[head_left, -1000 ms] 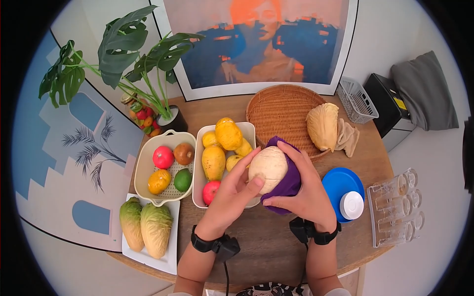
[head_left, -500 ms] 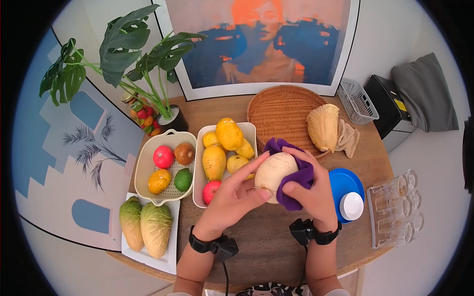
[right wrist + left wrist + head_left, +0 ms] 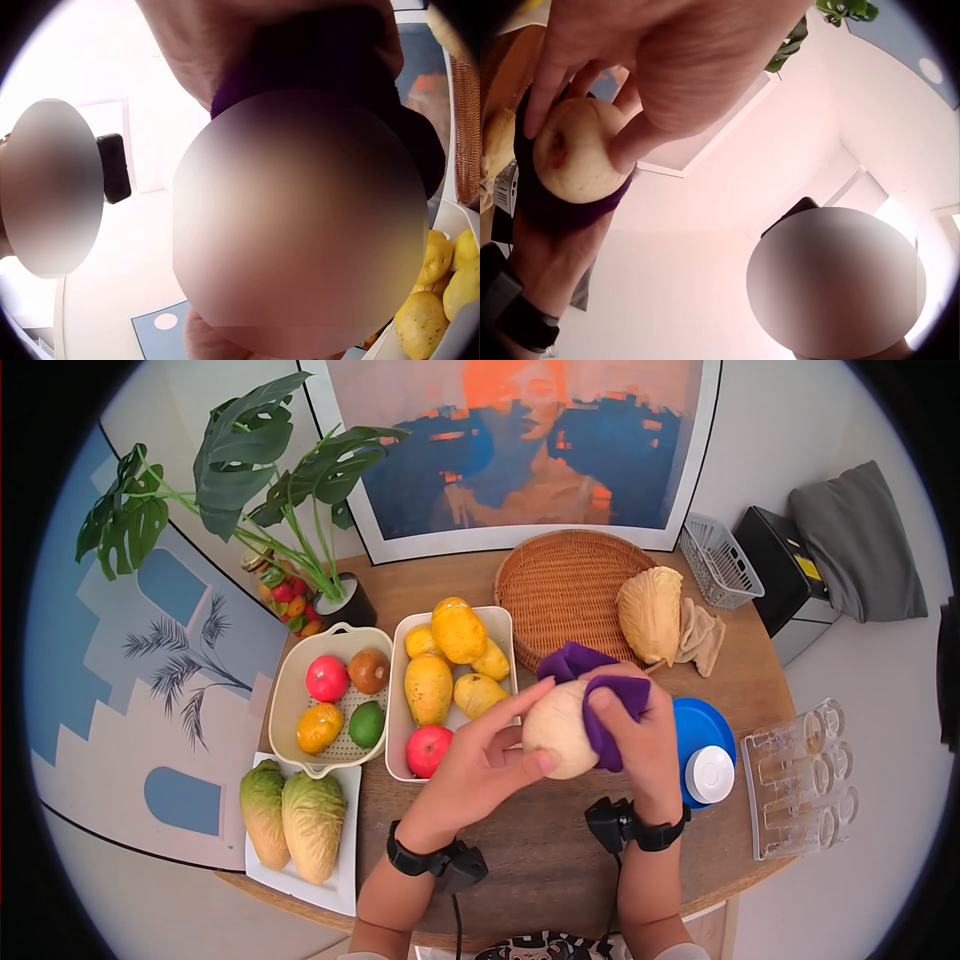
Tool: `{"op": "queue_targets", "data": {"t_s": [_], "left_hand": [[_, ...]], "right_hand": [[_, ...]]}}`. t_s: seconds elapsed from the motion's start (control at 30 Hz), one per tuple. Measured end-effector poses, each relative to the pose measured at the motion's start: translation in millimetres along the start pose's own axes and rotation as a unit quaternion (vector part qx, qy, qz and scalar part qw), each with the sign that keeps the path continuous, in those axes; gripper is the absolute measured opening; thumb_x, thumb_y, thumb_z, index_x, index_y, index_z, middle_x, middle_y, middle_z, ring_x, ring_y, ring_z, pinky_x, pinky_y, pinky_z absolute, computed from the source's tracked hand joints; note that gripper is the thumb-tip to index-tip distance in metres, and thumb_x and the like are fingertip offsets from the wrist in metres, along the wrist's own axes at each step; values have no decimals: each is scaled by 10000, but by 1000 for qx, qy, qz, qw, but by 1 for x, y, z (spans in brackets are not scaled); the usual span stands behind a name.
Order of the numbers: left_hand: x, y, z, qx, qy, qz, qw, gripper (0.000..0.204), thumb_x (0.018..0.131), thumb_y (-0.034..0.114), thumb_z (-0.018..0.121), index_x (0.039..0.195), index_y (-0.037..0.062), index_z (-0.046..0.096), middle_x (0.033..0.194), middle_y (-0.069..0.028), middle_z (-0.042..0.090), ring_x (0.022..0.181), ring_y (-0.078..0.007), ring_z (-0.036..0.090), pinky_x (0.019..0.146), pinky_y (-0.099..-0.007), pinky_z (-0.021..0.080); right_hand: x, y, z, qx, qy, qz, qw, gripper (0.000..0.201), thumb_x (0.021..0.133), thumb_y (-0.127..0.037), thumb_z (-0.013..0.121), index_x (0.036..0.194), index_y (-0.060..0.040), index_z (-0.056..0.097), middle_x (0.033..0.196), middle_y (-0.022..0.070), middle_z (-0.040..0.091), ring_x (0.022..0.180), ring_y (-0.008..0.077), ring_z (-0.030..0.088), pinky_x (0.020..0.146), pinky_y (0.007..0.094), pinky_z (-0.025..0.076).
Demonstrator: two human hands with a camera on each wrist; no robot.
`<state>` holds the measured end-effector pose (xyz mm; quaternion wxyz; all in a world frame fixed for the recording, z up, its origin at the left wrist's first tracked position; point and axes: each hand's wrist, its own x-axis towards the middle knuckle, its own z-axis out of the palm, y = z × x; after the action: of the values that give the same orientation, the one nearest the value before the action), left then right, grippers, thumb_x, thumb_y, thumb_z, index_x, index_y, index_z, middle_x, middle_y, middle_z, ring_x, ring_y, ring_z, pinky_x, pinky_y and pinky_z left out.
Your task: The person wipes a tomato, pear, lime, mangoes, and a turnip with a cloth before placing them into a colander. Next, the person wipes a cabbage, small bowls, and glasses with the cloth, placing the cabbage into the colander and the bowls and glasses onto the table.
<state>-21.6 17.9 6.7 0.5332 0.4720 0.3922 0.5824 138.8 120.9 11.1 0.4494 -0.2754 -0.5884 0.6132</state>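
A pale cream, round fruit or vegetable (image 3: 558,732) is held up between both hands over the table; its exact kind I cannot tell. In the left wrist view, a dark dimple with a reddish spot shows on the pale ball (image 3: 585,154). My left hand (image 3: 485,765) grips its left side, thumb at the lower edge and fingers behind. On the other side, my right hand (image 3: 645,735) holds a purple cloth (image 3: 618,710) against it, thumb pressing the cloth onto its surface. A blurred patch covers much of the right wrist view.
To the left stand a white bin (image 3: 400,745) of yellow fruit, a colander (image 3: 283,725) of mixed fruit, and a plate (image 3: 343,860) with two cabbages. Behind is a wicker tray (image 3: 550,595) with a wrapped-looking tan cabbage (image 3: 648,615). A blue plate (image 3: 700,720) and a glass rack (image 3: 765,800) are right.
The pale ball has shifted slightly right and turned in the hands. My right thumb and the purple cloth have moved up over its right side; the left hand follows rightward.
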Motion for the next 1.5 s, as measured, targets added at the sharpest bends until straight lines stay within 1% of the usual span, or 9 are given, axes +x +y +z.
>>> {"op": "queue_targets", "data": {"t_s": [0.07, 0.17, 0.4, 0.7, 0.9, 1.13, 1.33, 1.4, 1.5], "left_hand": [[2, 4, 2, -29, 50, -5, 998, 645, 907, 61, 649, 1473, 6, 343, 1421, -137, 452, 1272, -214, 490, 1030, -336, 449], [3, 3, -1, -42, 87, 5, 995, 601, 936, 105, 618, 1465, 7, 350, 1415, -143, 462, 1262, -216, 507, 1001, -334, 467], [2, 2, -1, -138, 121, -14, 983, 613, 932, 138, 658, 1456, 17, 364, 1339, -133, 500, 1198, -202, 539, 1002, -329, 450], [2, 2, 0, -64, 95, 26, 993, 608, 938, 90, 620, 1472, 18, 340, 1443, -147, 423, 1303, -227, 465, 1083, -362, 384], [1, -10, 6, 104, 45, 64, 991, 686, 881, 14, 677, 1486, 97, 366, 1326, -77, 435, 1242, -195, 491, 1008, -339, 482], [3, -11, 6, 30, 40, 47, 998, 719, 896, 12, 662, 1513, 76, 299, 1363, -97, 429, 1232, -181, 493, 993, -335, 485], [2, -2, 3, -50, 79, 0, 996, 622, 1018, 178, 496, 1543, 61, 185, 1484, -134, 387, 1319, -219, 448, 1062, -364, 403], [3, -3, 3, -44, 100, 3, 994, 592, 1034, 201, 457, 1541, 55, 188, 1514, -132, 338, 1357, -222, 406, 1079, -367, 383], [0, 2, -2, -92, 83, -11, 992, 664, 1005, 219, 542, 1540, 43, 190, 1510, -122, 342, 1359, -202, 381, 1112, -339, 320]], "right_hand": [[0, 3, -1, -22, -26, -25, 999, 352, 824, -200, 775, 1084, -3, 642, 1008, 56, 639, 928, 122, 595, 828, 276, 487], [1, 5, 3, -80, -105, -15, 991, 840, 611, -275, 914, 1301, -31, 501, 1255, 126, 522, 1164, 227, 527, 999, 348, 422], [0, 12, 9, -151, -127, -73, 978, 953, 594, -292, 925, 1365, -47, 421, 1311, 151, 493, 1230, 258, 495, 1038, 379, 401], [-4, 3, 14, -75, -77, -42, 993, 793, 666, -284, 895, 1293, -46, 471, 1188, 104, 579, 1094, 189, 569, 937, 333, 476], [2, 4, 9, 7, 54, -14, 998, 215, 904, -217, 699, 885, -20, 616, 785, -18, 596, 729, 44, 527, 661, 220, 449], [4, 7, 3, 6, 54, -15, 998, 209, 933, -216, 671, 907, -13, 626, 812, -12, 600, 753, 52, 528, 676, 224, 445], [-1, 2, 6, -27, -35, -39, 998, 551, 750, -251, 835, 1172, -21, 566, 1042, 77, 601, 994, 170, 579, 892, 306, 461], [2, 11, 7, -204, -78, -138, 966, 837, 608, -270, 907, 1292, -47, 479, 1184, 136, 546, 1132, 264, 548, 990, 370, 424], [1, 10, 10, -219, -86, -126, 964, 903, 569, -281, 923, 1311, -57, 460, 1239, 159, 503, 1186, 307, 509, 1008, 399, 409]]}}
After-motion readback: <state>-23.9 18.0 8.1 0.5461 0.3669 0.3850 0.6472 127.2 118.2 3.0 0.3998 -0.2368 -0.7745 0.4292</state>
